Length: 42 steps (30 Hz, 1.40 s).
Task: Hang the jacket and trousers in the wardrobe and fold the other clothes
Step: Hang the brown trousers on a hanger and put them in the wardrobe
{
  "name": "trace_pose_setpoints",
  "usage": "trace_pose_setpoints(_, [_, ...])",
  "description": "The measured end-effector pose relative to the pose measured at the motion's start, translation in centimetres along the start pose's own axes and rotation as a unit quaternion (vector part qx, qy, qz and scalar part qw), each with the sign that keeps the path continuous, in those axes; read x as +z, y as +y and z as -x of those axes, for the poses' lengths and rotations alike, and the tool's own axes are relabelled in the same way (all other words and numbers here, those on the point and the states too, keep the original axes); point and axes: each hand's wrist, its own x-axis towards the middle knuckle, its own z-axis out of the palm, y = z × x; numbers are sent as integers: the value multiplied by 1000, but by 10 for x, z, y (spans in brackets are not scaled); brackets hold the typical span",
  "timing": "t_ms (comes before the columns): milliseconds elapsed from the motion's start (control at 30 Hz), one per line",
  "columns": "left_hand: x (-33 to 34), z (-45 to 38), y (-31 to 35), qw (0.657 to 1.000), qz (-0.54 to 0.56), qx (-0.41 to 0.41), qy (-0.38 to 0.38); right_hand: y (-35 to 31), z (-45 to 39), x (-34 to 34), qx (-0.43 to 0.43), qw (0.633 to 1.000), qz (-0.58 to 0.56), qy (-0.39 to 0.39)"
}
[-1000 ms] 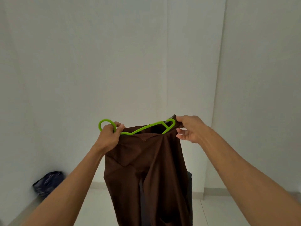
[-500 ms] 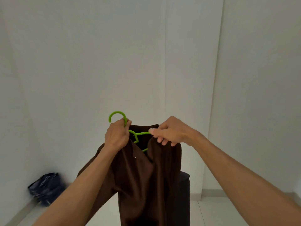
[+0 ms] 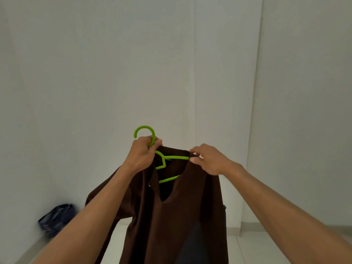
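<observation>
Left hand [image 3: 142, 155] grips the neck of a bright green plastic hanger [image 3: 163, 161]; right hand [image 3: 210, 160], at three o'clock of it, pinches the dark brown fabric jacket [image 3: 171, 216] draped over the hanger's arm, hanging toward six o'clock.

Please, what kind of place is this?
Probably a plain room at home: bare white walls, a pale tiled floor, and a brown garment on a green plastic hanger.

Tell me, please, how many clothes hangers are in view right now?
1. The green hanger sits inside the brown garment; the left hand grips it below the hook, and the right hand pinches the fabric at its far end. Others may be hidden.
</observation>
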Motion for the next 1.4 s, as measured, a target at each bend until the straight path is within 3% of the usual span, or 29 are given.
trace_pose_setpoints(267, [9,-8,16,999,26,9,-30,-34,-12,9,-130,990,-55,20])
trace_pose_setpoints(400, [9,-9,13,999,28,6,-40,-31,-13,5,-106,993,-37,33])
trace_pose_setpoints(600, [-8,2,-30,991,-40,-39,-124,10,1,-18,-37,991,-60,114])
trace_pose_setpoints(700, [-10,10,-55,990,-5,-57,-127,29,8,-31,-15,990,-59,125])
trace_pose_setpoints(867, [-3,6,-59,998,-26,7,-57,39,17,-41,-11,988,-81,128])
trace_pose_setpoints(1033, [5,-7,-30,990,-49,93,-97,33,19,-47,-17,986,-102,131])
trace_pose_setpoints(1133, [9,-11,-19,993,-17,98,-64,30,21,-55,-5,988,-95,125])
trace_pose_setpoints(1233, [12,-10,-16,993,12,100,-53,18,17,-74,10,972,-197,132])
trace_pose_setpoints(1333, [18,-10,-10,991,10,104,-79,-14,4,-93,2,923,-359,140])
trace_pose_setpoints(1400, [19,-8,-9,992,22,94,-86,-31,-3,-99,9,910,-382,163])
